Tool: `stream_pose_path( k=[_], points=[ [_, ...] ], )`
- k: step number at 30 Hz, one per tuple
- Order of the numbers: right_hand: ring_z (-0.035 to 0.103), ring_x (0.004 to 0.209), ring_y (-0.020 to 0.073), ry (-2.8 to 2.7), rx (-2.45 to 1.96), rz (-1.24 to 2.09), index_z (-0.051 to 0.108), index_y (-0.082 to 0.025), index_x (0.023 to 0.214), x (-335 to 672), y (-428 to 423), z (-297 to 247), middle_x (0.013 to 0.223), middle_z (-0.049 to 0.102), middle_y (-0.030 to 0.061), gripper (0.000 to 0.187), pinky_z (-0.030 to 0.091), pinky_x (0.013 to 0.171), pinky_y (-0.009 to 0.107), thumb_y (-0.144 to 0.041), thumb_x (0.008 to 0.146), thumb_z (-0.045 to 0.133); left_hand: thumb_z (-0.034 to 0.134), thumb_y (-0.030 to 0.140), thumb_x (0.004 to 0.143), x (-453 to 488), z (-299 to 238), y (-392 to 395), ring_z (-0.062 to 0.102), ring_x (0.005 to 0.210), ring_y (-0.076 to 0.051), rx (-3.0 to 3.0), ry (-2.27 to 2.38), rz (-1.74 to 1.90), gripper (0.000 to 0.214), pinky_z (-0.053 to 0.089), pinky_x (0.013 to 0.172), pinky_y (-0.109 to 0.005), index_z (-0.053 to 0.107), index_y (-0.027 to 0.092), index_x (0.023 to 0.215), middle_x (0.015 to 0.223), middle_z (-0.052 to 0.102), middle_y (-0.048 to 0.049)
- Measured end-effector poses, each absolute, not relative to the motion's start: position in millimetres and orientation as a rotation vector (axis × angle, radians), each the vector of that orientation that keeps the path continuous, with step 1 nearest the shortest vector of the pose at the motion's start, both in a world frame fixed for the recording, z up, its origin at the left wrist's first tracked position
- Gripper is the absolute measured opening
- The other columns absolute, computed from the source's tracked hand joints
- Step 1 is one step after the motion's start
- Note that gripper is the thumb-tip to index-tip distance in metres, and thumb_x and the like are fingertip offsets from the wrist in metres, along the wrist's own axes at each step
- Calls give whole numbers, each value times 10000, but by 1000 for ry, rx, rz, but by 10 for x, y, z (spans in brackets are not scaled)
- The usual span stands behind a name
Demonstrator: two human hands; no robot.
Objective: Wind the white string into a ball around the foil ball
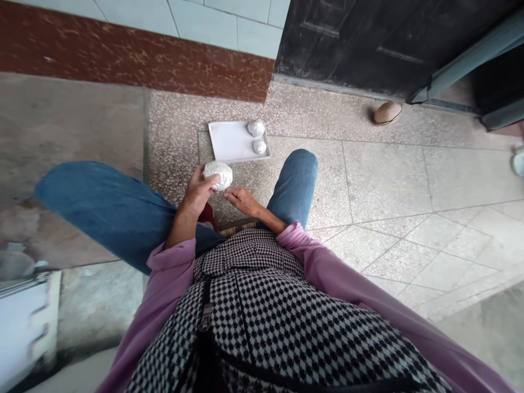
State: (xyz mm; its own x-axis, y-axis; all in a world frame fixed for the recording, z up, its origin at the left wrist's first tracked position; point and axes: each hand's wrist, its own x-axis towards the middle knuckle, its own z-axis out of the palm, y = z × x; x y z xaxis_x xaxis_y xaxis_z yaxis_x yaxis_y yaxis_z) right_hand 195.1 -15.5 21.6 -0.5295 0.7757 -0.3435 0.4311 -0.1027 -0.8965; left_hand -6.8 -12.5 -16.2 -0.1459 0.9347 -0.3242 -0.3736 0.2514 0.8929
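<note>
Left hand (pixel 199 191) pinches the foil ball (pixel 218 175) — keep it level; right hand (pixel 242 198), loosely spread just beside it, should press the seams flat.

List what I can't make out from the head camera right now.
- Contents of the crinkled foil-wrapped ball in the left hand: hidden by foil.
- Two smaller foil balls on the white rectangular tray: likewise.
- Right hand palm: turned away.
- Left-edge objects: blurred, cut off.
</note>
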Motion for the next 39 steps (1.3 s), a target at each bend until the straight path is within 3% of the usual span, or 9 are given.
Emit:
stream_pose_path(
  k=[5, 9, 13, 16, 21, 26, 31, 35, 39],
  points=[
    [693, 980, 259, -1921, -1251, 1671, 694, -263, 893, 2007, -190, 409, 934, 740, 38, 411, 559, 1055, 382, -328, 1297, 734, 1157, 462, 585, -145, -169, -107, 819, 1015, -305, 812, 1496, 1146, 817, 631, 775, -321, 846, 241, 1307, 1124, 874, -64],
    [602, 947, 215, -1859, -1271, 1529, 663, -245, 915, 2146, 86, 610, 887, 658, 2, 527, 521, 1006, 347, -509, 1367, 719, 1177, 597, 649, -111, -66, -148, 834, 1134, -363, 915, 1426, 1072, 767, 704, 954, -391, 912, 233, 1269, 1141, 905, -78],
    [495, 882, 222, -1806, -1312, 1413, 616, -280, 866, 2253, 380, 695, 821, 549, -15, 619, 493, 919, 370, -661, 1321, 793, 1153, 780, 763, -36, 10, -228, 867, 1145, -390, 829, 1226, 1049, 724, 725, 938, -402, 938, 238, 1193, 1110, 912, -115],
    [436, 849, 207, -1750, -1327, 1425, 532, -301, 802, 2249, 450, 624, 790, 476, -24, 688, 453, 865, 367, -689, 1301, 806, 1173, 799, 753, -3, 9, -270, 900, 1113, -401, 741, 1108, 1038, 709, 743, 879, -404, 933, 243, 1121, 1050, 911, -125],
    [397, 818, 206, -1609, -1335, 1482, 425, -320, 756, 2168, 331, 392, 756, 403, -49, 798, 429, 815, 352, -817, 1230, 833, 1190, 801, 706, 52, 15, -273, 915, 1293, -477, 661, 976, 1115, 769, 799, 1043, -526, 910, 220, 1127, 1136, 937, -173],
    [488, 833, 212, -1625, -1347, 1554, 533, -282, 768, 2103, 66, 329, 751, 494, -43, 652, 444, 859, 343, -570, 1295, 786, 1179, 717, 723, 87, 67, -212, 894, 1401, -471, 584, 929, 1259, 781, 783, 1133, -555, 866, 236, 1253, 1197, 934, -165],
    [587, 887, 202, -1792, -1345, 1624, 669, -231, 866, 2047, -179, 384, 819, 636, -12, 422, 463, 948, 342, -151, 1277, 728, 1194, 492, 680, 50, -5, -144, 914, 1127, -345, 556, 1026, 1362, 680, 759, 960, -428, 814, 266, 1197, 1104, 913, -81],
    [610, 915, 231, -1937, -1350, 1560, 685, -252, 844, 2036, -170, 516, 847, 689, 25, 440, 510, 967, 371, -211, 1256, 835, 1199, 397, 618, 4, -91, -144, 871, 995, -264, 526, 1203, 1347, 675, 673, 812, -307, 815, 262, 1157, 1095, 900, -35],
    [746, 1151, 327, -1964, -1158, 1361, 833, -267, 909, 2233, -147, 1091, 1096, 839, 135, 357, 623, 1152, 478, -399, 1228, 924, 1177, 406, 689, -31, -129, -152, 880, 1062, -257, 516, 1215, 1376, 623, 686, 852, -295, 765, 276, 1137, 1102, 883, -18]
  ],
)
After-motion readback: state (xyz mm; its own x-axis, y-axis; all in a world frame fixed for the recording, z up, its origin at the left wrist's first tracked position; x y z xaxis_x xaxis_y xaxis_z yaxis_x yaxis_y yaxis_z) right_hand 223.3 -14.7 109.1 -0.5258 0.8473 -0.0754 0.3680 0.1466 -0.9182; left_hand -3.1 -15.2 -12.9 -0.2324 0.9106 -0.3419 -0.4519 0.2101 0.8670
